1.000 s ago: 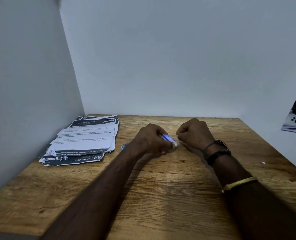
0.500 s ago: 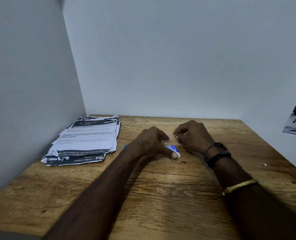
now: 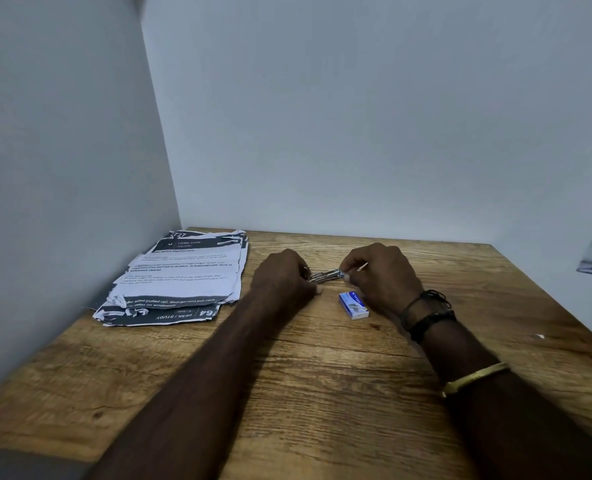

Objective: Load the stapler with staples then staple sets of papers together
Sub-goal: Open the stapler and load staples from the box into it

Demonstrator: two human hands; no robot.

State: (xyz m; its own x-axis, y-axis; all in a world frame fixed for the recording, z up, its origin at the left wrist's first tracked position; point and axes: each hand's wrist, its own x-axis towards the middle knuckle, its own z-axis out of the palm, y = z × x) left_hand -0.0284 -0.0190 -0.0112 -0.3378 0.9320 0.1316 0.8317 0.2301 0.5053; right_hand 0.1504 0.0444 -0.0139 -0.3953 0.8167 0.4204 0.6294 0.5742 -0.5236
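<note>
Both forearms reach forward over the table (image 3: pixel 339 393). Left hand (image 3: pixel 284 277): grip curled round the rear of the stapler (image 3: pixel 325 275). Right hand (image 3: pixel 381 275): grip pinching its front end. Stapler sits mid-table between them. Box (image 3: pixel 354 305) lies just beside the right hand. Papers (image 3: pixel 180 275) lie by the left wall (image 3: pixel 62 202). Bare wood runs to the near edge.

The blue staple box (image 3: pixel 353 305) that my left hand (image 3: pixel 284 275) gripped a second ago now lies free on the tabletop (image 3: pixel 322 375), just beside my right hand (image 3: pixel 381 278). My left hand has let it go and now holds the stapler (image 3: pixel 325 275), whose metal part shows between my hands. My right hand now pinches its right end.
</note>
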